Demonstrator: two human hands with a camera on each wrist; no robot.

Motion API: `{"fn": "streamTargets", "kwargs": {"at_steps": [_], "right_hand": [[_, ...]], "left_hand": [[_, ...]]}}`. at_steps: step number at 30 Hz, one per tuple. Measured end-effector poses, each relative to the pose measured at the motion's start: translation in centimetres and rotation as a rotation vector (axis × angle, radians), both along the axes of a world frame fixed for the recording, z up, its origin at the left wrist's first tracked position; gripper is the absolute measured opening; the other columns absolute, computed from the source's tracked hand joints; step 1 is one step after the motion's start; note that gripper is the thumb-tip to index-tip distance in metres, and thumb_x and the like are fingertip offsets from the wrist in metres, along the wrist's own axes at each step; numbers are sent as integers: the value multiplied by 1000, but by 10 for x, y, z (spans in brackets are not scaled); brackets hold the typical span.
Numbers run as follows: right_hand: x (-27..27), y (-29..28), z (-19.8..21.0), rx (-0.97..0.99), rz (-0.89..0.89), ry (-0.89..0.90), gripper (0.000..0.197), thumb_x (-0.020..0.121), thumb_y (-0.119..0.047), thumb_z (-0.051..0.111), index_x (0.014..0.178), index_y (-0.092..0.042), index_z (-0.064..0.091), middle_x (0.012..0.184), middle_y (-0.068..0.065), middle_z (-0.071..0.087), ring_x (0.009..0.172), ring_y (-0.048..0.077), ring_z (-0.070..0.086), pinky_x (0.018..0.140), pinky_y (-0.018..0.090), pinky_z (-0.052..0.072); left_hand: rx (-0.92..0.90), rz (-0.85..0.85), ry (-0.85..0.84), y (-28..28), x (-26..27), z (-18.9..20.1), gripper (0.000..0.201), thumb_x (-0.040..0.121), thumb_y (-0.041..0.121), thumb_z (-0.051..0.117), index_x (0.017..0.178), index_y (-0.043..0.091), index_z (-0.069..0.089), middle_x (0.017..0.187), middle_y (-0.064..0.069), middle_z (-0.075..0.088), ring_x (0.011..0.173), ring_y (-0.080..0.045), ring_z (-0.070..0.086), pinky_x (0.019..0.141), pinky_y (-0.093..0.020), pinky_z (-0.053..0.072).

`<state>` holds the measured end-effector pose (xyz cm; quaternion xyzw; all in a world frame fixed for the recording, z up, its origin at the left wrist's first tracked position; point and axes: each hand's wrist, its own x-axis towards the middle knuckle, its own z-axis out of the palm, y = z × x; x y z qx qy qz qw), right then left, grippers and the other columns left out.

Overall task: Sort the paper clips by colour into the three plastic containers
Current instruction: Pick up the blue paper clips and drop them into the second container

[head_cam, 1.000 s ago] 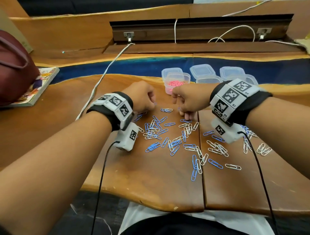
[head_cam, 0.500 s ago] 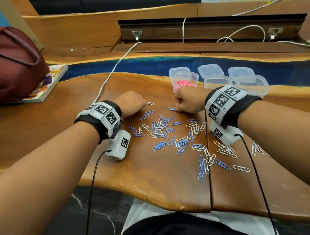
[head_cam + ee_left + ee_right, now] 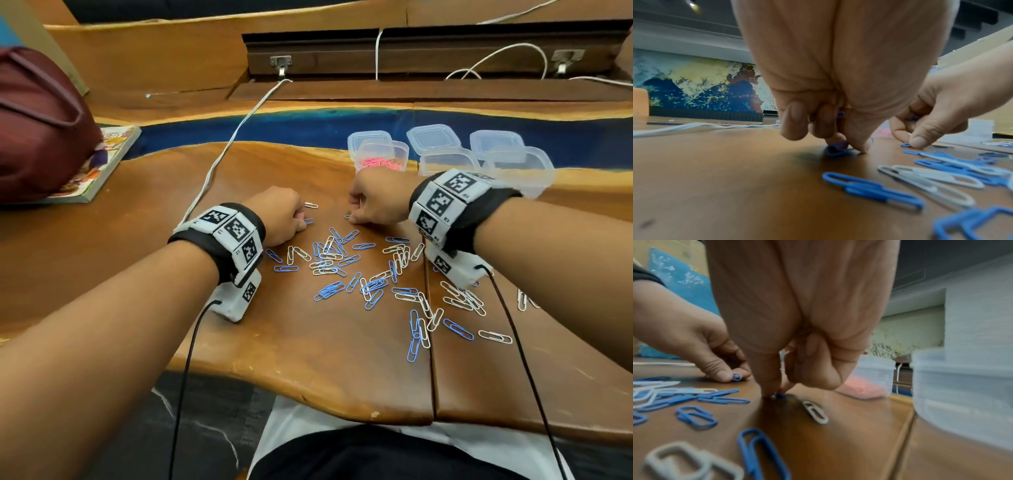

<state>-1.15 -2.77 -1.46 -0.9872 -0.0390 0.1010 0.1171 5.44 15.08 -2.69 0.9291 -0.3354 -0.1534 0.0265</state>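
Observation:
Blue and white paper clips (image 3: 356,270) lie scattered on the wooden table (image 3: 274,342). My left hand (image 3: 301,219) pinches a blue clip (image 3: 835,149) against the wood at the heap's far left, and another blue clip (image 3: 840,114) shows among its curled fingers. My right hand (image 3: 354,217) pinches a blue clip (image 3: 780,395) on the table at the heap's far edge. Behind it stand three clear plastic containers: one (image 3: 387,150) holds pink clips (image 3: 380,163), a second (image 3: 445,161) and a third (image 3: 524,164) stand to its right.
Three clear lids (image 3: 431,135) lie behind the containers. A white cable (image 3: 219,161) runs across the table at the left. A maroon bag (image 3: 37,126) rests on a book (image 3: 99,164) at the far left. A single white clip (image 3: 311,205) lies beyond my left hand.
My left hand has slid left and back from the middle of the heap, and now pinches a blue clip. The right hand stayed at the far edge. The head camera tilted.

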Motion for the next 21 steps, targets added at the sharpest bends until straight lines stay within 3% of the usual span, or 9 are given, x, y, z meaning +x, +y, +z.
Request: {"fn": "streamTargets", "kwargs": {"at_steps": [3, 5, 7, 10, 13, 16, 18, 21], "right_hand": [[-1, 4, -1, -64, 5, 56, 20, 87, -21, 59, 73, -7, 57, 68, 8, 53, 69, 25, 48, 57, 28, 37], [-4, 6, -1, -81, -13, 94, 19, 88, -22, 55, 78, -6, 58, 72, 9, 55, 70, 26, 49, 62, 32, 41], [-6, 7, 1, -13, -64, 144, 22, 92, -22, 48, 82, -4, 57, 72, 9, 55, 64, 23, 49, 56, 28, 41], [-6, 3, 6, 521, -282, 349, 12, 83, -13, 42, 77, -5, 48, 61, 9, 48, 44, 18, 38, 39, 20, 32], [-7, -4, 9, 866, -395, 488, 7, 70, -11, 38, 75, -9, 41, 61, 9, 42, 40, 15, 29, 37, 15, 24], [-8, -8, 12, 939, -369, 547, 16, 76, -4, 31, 73, -14, 42, 55, 4, 38, 38, 11, 24, 35, 12, 22], [-10, -9, 13, 972, -339, 590, 21, 81, -2, 30, 80, -12, 48, 56, 5, 40, 39, 13, 29, 35, 14, 25], [-12, -7, 14, 871, -324, 564, 18, 88, -13, 39, 80, -9, 54, 57, 6, 43, 43, 15, 34, 40, 18, 28]], "left_hand": [[-101, 37, 38, 4, 1, 6, 14, 93, 21, 56, 81, 15, 54, 76, -1, 59, 73, -20, 53, 63, -27, 38], [-284, 116, 199, 8, 3, 10, 13, 92, 15, 58, 79, 16, 55, 68, 2, 64, 56, -14, 52, 51, -22, 41], [-474, 203, 397, 13, 1, 14, 14, 90, 7, 58, 78, 15, 56, 62, 1, 62, 49, -13, 45, 44, -19, 37], [-731, 312, 715, 16, -2, 15, 20, 91, -2, 50, 78, 13, 53, 60, -3, 52, 46, -10, 37, 42, -19, 27], [-875, 423, 1036, 16, -3, 15, 26, 96, 4, 40, 74, 16, 45, 59, -1, 37, 49, -11, 27, 43, -18, 23], [-932, 495, 1224, 17, -5, 15, 22, 94, 12, 40, 73, 17, 44, 58, 3, 28, 49, -11, 22, 44, -20, 22], [-978, 492, 1311, 17, -10, 17, 16, 82, 16, 40, 66, 17, 40, 58, 3, 19, 52, -14, 14, 44, -20, 18], [-1060, 503, 1353, 17, -15, 19, 15, 72, 21, 35, 59, 17, 30, 59, 1, 12, 51, -14, 10, 46, -19, 13]]}}
